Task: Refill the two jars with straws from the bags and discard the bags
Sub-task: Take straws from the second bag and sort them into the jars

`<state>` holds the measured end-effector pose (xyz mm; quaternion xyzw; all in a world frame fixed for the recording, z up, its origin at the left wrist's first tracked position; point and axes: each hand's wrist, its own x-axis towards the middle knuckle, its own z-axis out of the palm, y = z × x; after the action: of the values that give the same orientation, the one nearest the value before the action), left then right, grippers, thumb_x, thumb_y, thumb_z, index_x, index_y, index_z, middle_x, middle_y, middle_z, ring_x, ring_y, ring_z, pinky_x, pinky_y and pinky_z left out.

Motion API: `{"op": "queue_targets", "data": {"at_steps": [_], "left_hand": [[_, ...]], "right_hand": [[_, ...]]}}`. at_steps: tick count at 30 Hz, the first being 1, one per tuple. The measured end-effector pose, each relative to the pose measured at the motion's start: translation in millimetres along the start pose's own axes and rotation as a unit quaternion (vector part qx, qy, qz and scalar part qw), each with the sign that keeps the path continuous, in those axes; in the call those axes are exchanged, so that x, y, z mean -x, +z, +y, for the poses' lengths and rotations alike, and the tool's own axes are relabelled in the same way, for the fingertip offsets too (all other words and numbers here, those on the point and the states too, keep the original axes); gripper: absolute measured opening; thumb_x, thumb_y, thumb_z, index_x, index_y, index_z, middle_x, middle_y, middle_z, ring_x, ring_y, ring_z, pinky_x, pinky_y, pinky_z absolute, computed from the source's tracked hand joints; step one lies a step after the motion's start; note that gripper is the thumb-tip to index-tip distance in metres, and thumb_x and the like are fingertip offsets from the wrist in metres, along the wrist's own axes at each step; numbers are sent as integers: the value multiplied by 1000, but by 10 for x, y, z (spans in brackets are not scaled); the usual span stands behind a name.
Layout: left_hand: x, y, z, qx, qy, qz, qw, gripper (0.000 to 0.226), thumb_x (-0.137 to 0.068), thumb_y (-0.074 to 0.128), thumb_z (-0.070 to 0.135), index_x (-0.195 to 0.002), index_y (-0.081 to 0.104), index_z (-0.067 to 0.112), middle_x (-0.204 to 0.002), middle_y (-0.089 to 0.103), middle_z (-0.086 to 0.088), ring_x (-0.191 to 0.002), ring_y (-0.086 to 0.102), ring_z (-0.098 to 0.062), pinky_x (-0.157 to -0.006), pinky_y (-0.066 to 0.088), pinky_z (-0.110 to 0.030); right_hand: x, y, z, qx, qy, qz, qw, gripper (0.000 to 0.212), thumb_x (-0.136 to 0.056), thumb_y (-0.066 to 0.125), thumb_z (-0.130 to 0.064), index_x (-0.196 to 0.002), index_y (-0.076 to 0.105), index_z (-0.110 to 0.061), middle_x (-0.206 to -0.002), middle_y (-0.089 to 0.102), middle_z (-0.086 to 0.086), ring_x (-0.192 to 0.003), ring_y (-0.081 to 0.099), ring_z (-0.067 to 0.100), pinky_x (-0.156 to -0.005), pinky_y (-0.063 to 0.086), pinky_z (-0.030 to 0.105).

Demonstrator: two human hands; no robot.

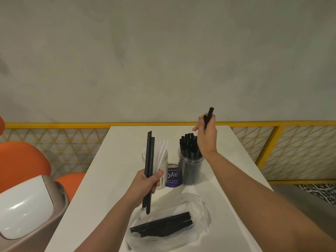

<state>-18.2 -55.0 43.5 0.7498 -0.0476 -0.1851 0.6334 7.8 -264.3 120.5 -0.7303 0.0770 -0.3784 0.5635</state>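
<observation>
Holding black straws [210, 113] pinched in my right grip [207, 135] just above the black jar [190, 170], I see the first risk right here. That jar looks nearly packed, so straws pushed in at a tilt could catch on the ones standing, spill over the rim, or tip the jar.

At 9 o'clock of it stands the white jar [161, 160], holding only white straws. My left grip [149, 180] is closed round a second bunch [150, 151] of black ones, upright in front of that jar. Their tall tops could knock the white straws, or I could drop them in the wrong jar.

At 6 o'clock the bag [198, 220] lies open on the surface [236, 170] with spare straws [161, 225] inside. The low ends of my left bunch hang close over it and could snag the thin plastic. The bin [27, 211] sits at 9 o'clock, off the surface's edge.
</observation>
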Motion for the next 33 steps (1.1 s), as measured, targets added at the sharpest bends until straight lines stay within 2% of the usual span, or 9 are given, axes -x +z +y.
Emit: {"op": "queue_targets", "data": {"at_steps": [2,6,11,17,20,24,27,30,33], "left_hand": [[-3,5,-18,-2,-2,1,1000,28,-87,64,33,-73,59,9,-57,54,-6,-48,46,-16,-57,45,-25],[-20,15,-28,-2,1,-6,1000,31,-87,64,33,-69,58,9,-56,53,-7,-48,45,-17,-57,45,-26],[-32,36,-17,9,-1,-14,1000,31,-87,64,33,-68,59,9,-59,53,-9,-49,45,-17,-58,45,-28],[-22,38,19,35,-6,-36,999,29,-86,64,35,-74,61,8,-60,52,-8,-50,44,-15,-57,43,-26],[4,68,63,69,-8,-43,997,30,-88,62,33,-88,63,3,-57,53,-3,-49,44,-13,-55,43,-23],[54,88,148,92,9,-52,994,30,-91,58,31,-94,60,2,-55,54,-1,-45,42,-11,-51,42,-22],[105,77,190,85,23,-78,993,26,-92,55,31,-95,59,6,-58,55,-3,-45,42,-10,-50,41,-21],[136,34,194,93,18,-98,991,30,-92,54,31,-109,57,7,-62,57,-5,-45,41,-10,-51,41,-21],[160,-13,192,97,10,-105,990,35,-91,54,33,-114,54,6,-64,59,-6,-45,41,-10,-50,41,-21]], "right_hand": [[66,-9,155,45,28,-5,999,11,-100,36,-24,-97,42,-15,-78,56,4,-70,55,9,-66,45,9],[169,-39,472,182,54,-11,982,22,-97,43,-26,-99,54,-8,-95,54,6,-91,55,25,-89,47,47],[319,-98,583,158,91,-103,978,33,-95,49,-25,-120,48,-4,-129,42,10,-119,46,24,-105,39,40],[278,-49,203,123,-23,5,992,38,-91,56,-25,-124,46,-8,-125,44,7,-115,40,11,-99,36,25],[370,80,-17,98,-53,-25,993,31,-90,59,-22,-117,51,-10,-112,47,3,-104,48,13,-88,41,21],[564,259,-177,54,104,-214,970,34,-88,61,-31,-117,50,-18,-104,55,0,-92,52,7,-74,42,14],[658,339,-220,28,222,-344,912,25,-91,55,-36,-106,56,-16,-102,60,1,-93,56,10,-83,47,26],[693,396,-250,-23,249,-355,901,25,-95,49,-30,-84,54,-9,-90,58,13,-80,56,20,-77,49,35],[706,448,-271,19,256,-360,897,28,-97,45,-32,-107,56,-8,-107,62,21,-85,58,22,-86,52,43]]}}
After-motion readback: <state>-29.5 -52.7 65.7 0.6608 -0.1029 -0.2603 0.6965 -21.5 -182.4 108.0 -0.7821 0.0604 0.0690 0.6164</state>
